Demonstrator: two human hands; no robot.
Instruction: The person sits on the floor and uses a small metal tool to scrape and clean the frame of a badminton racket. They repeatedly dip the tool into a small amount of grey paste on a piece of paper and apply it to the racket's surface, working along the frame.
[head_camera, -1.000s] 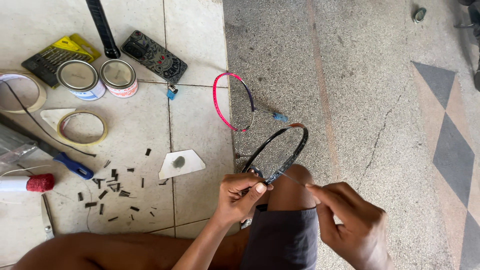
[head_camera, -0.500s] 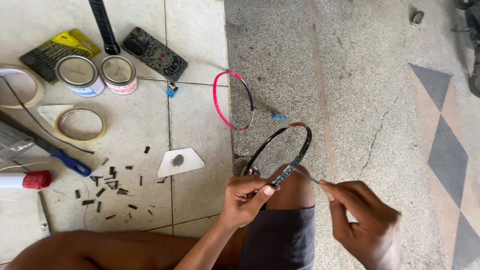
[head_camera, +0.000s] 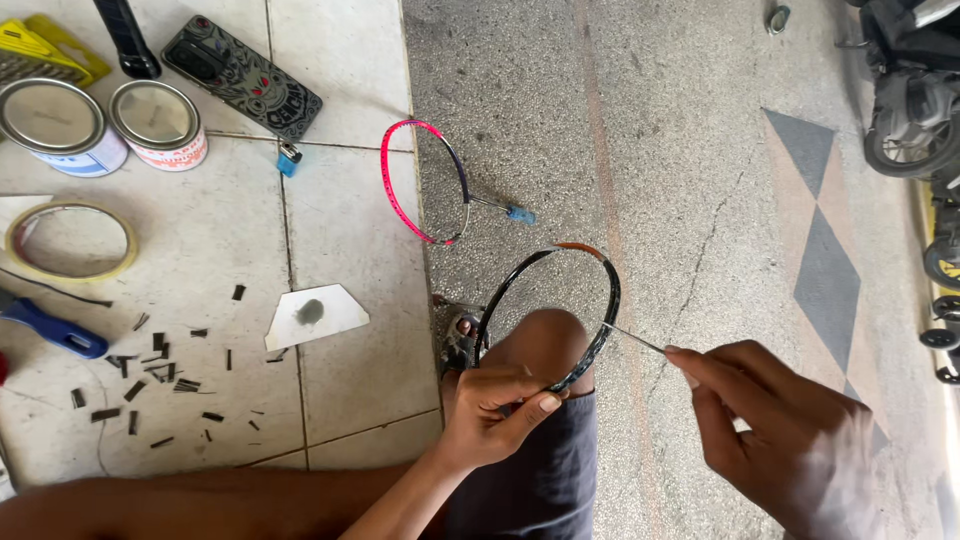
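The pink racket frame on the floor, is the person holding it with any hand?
No, the pink racket frame lies alone on the floor, while the left hand holds the black racket frame over the knee.

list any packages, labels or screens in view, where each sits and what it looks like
Left tin: top left on the tiles, round, metal lid, white and blue label.
Right tin: beside it, touching, round, metal lid, white and red label.
Phone: top, right of the tins, lying flat, dark patterned case with printing.
Yellow package: top left corner, partly cut off.
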